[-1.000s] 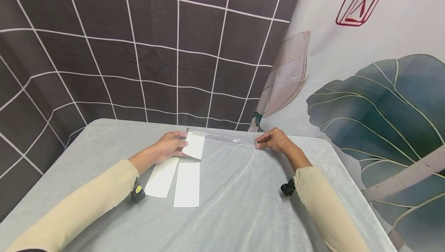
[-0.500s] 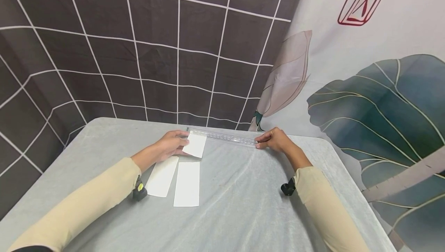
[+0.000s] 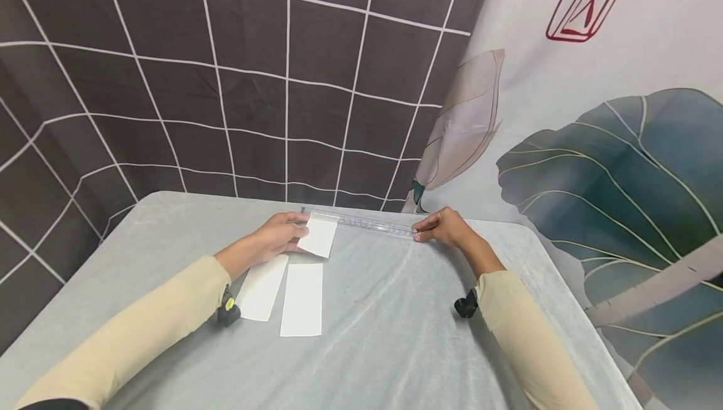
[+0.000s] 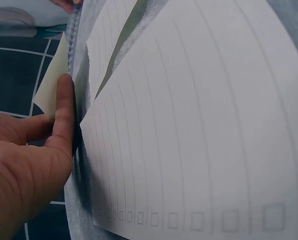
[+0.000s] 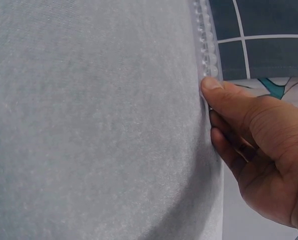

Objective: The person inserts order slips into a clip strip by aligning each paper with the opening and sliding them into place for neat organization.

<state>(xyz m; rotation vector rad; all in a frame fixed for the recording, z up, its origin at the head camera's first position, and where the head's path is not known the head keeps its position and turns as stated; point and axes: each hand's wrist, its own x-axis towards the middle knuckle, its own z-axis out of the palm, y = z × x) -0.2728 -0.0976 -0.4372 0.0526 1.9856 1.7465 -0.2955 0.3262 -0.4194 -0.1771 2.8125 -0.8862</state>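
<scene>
A clear plastic ruler (image 3: 375, 225) lies along the far side of the table, its row of cut-outs visible in the right wrist view. My right hand (image 3: 446, 229) pinches the ruler's right end between thumb and fingers. At the other end, my left hand (image 3: 277, 236) holds a small white piece of paper (image 3: 319, 236) by its left side. The paper overlaps the ruler's left part, with its top edge near the ruler. In the left wrist view, the left hand (image 4: 33, 160) has the paper (image 4: 53, 82) between its fingers; their exact grip is partly hidden.
Two white paper strips (image 3: 302, 300) lie nearer on the grey cloth-covered table (image 3: 395, 334), one tilted beneath the left wrist. Ruled lines and small boxes show on the nearer strip (image 4: 179, 130) in the left wrist view. A dark gridded curtain (image 3: 243, 96) hangs behind the table.
The small paper has shifted very slightly to the right along the ruler with the left hand. The right hand and the ruler stay in place.
</scene>
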